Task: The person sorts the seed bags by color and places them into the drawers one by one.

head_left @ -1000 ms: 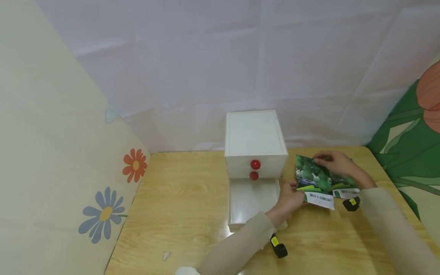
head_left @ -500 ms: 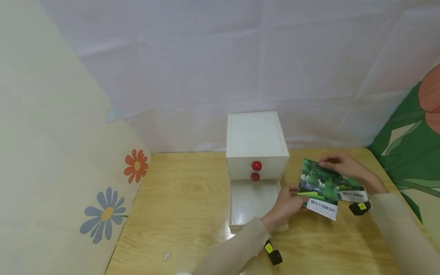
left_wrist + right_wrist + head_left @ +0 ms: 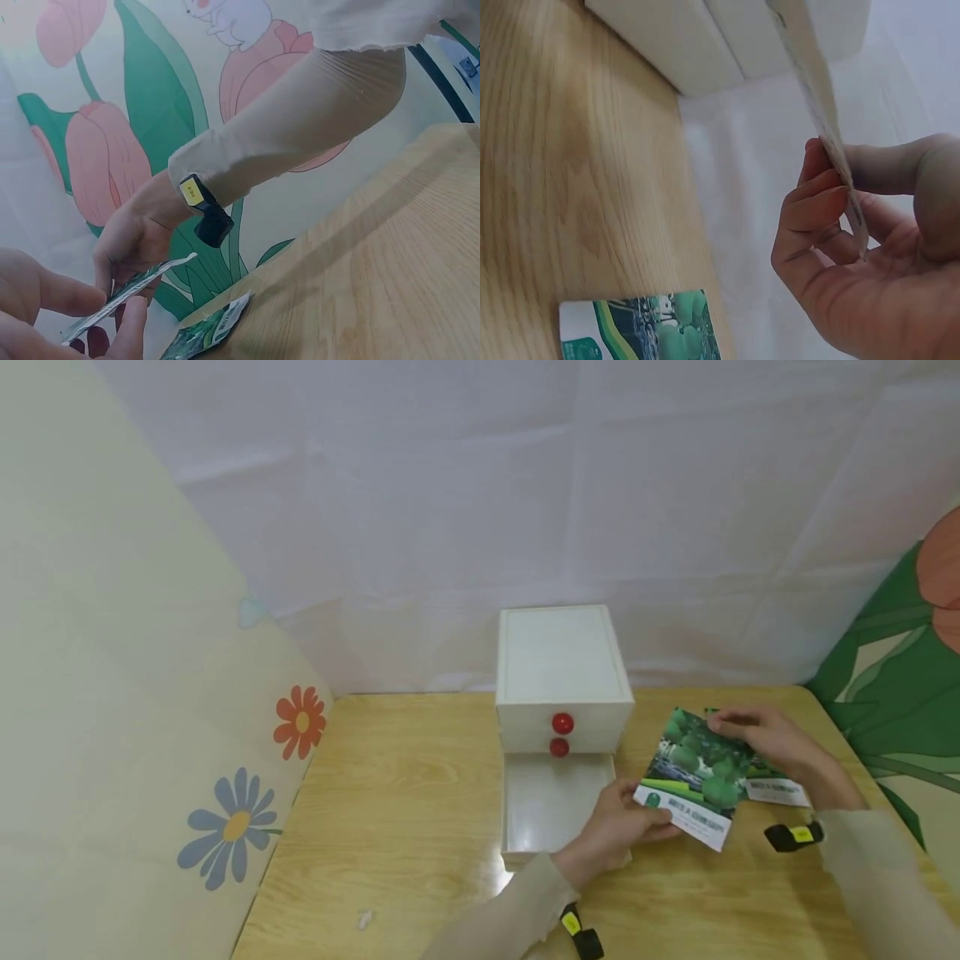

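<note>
A flat packet (image 3: 693, 768), printed with green round fruit above a white label strip, is held up tilted over the right side of the table. My left hand (image 3: 618, 827) pinches its lower left corner, thumb in front. At its upper right edge, my right hand (image 3: 787, 747) grips it between thumb and fingers, as the right wrist view shows edge-on. A second, matching packet (image 3: 777, 792) lies on the table behind, partly covered by the held one and my right hand. To the left stands a white drawer box (image 3: 562, 652) with its lower drawer (image 3: 551, 810) pulled out.
Two red knobs (image 3: 562, 723) sit on the box front, one above the other. The wooden table (image 3: 397, 777) meets a white cloth backdrop (image 3: 435, 527) behind and flowered panels at both sides. A small pale scrap (image 3: 364, 919) lies at the front left.
The held packet has moved slightly right and turned clockwise, pulling apart from the one underneath. My right hand has shifted right; the left hand now has its thumb over the label corner.
</note>
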